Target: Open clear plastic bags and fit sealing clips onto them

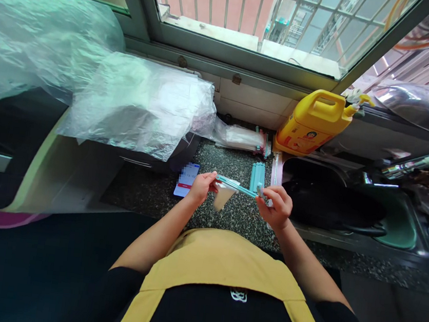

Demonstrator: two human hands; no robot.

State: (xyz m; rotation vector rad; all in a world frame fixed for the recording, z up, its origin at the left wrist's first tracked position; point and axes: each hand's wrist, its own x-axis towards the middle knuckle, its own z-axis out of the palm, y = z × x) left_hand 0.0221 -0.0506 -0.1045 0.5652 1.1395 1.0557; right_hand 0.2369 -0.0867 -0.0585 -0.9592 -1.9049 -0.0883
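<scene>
A long teal bag-sealing clip (240,185) stretches between my hands above the speckled counter, sloping down slightly to the right. My left hand (201,188) pinches its left end, and my right hand (277,208) has its fingers closed around the right end. A small pale bag (223,197) hangs below the clip near my left hand; whether the clip grips it, I cannot tell. Just beyond my right hand, several more teal clips (258,175) lie side by side on the counter.
A phone (186,180) lies left of my left hand. Clear-wrapped packs (240,138) rest by the wall. A yellow jug (312,123) stands behind the sink (404,224), which holds a dark pan (333,205). Plastic sheeting (139,103) covers an appliance at left.
</scene>
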